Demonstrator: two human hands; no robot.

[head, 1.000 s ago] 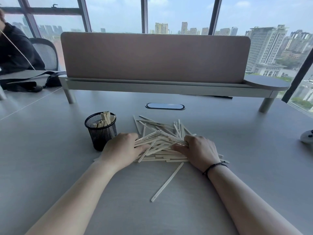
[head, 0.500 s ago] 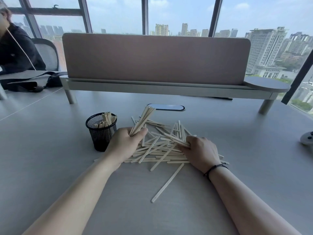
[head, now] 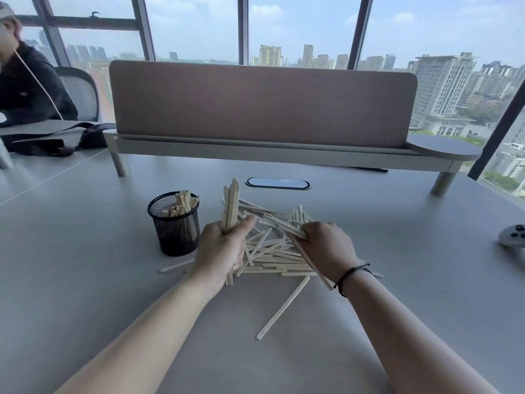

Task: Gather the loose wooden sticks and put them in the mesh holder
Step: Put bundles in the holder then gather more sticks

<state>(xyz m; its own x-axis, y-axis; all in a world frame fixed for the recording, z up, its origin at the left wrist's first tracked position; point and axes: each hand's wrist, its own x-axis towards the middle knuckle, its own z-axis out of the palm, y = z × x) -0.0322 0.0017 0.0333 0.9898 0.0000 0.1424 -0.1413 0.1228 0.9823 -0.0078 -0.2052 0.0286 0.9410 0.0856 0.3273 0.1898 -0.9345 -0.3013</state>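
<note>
1. Two bundles of sticks are held above the loose pile (head: 272, 255) mid-desk.
2. Left hand (head: 223, 253) clamps an upright bundle (head: 231, 204), likely squared for dropping in.
3. Right hand (head: 326, 248) curls round a slanted bundle (head: 284, 224).
4. Mesh holder (head: 175, 227), part-filled, stands just left of the pile, within reach.
5. One stick (head: 284, 305) lies toward the desk's near edge.

Gamepad (head: 513, 236) cut by right edge
</note>
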